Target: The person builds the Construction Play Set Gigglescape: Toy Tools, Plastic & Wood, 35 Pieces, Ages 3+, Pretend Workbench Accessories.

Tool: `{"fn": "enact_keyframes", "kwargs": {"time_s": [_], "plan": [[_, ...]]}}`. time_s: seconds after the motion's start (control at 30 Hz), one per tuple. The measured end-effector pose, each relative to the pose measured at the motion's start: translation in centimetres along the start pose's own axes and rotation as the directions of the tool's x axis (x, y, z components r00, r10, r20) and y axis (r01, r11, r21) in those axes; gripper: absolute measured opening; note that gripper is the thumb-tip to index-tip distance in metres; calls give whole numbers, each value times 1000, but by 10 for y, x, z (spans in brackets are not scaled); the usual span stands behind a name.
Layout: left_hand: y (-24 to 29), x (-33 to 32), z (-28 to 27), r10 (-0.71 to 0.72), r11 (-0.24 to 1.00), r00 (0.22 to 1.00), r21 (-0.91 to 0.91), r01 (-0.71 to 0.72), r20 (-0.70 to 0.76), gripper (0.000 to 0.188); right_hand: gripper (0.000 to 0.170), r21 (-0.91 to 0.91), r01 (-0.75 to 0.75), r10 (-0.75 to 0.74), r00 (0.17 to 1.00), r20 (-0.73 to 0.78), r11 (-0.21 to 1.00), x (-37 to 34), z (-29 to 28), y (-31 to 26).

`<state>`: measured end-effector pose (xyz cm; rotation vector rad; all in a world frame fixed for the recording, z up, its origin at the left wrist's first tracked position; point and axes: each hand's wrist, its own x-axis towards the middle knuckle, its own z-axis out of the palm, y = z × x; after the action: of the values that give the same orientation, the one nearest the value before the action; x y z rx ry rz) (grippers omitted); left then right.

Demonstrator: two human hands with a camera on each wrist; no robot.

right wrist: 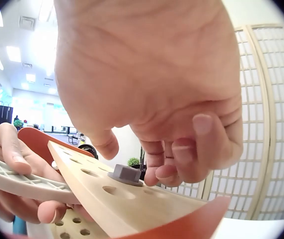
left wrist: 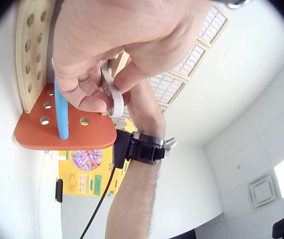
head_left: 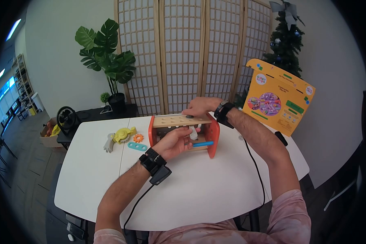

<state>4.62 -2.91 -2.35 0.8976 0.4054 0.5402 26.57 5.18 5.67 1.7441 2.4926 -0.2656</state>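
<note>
My left hand (head_left: 173, 144) (left wrist: 117, 45) pinches a whitish curved plastic piece (left wrist: 113, 94) (right wrist: 27, 181) between thumb and fingers, under the perforated wooden top board (head_left: 171, 120) of a red-sided bench (head_left: 213, 140). A blue rod (head_left: 202, 144) (left wrist: 61, 109) extends from beside those fingers to the right red side; whether the hand holds it I cannot tell. A grey hex-headed bolt (right wrist: 126, 174) sits in the top board. Above it is my right hand (head_left: 201, 106) (right wrist: 152, 74), fingers bent behind the bolt and thumb apart from it.
Left of the bench on the white table (head_left: 183, 191) lie a grey piece (head_left: 109, 143), a yellow piece (head_left: 122, 135), an orange gear (head_left: 138, 138) and a teal strip (head_left: 137, 146). A yellow box (head_left: 278, 97) stands behind right. Wrist cables cross the table.
</note>
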Motion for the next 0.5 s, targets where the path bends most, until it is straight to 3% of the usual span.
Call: {"fn": "enact_keyframes", "kwargs": {"time_s": [0.13,0.3,0.43,0.5], "plan": [[0,0,0,-2,1000,1000,-6,2,1,26,64,19,92,-91,994,-65,996,0,5,3],[0,0,0,-5,1000,1000,-11,5,-4,28,65,-41,64,-59,991,121,997,-3,-7,1],[0,1,-1,-4,1000,1000,-10,5,10,29,65,7,44,-45,996,81,999,-8,-1,3],[0,0,0,3,1000,1000,-1,-3,3,30,62,42,134,-135,991,11,990,0,8,11]]}}
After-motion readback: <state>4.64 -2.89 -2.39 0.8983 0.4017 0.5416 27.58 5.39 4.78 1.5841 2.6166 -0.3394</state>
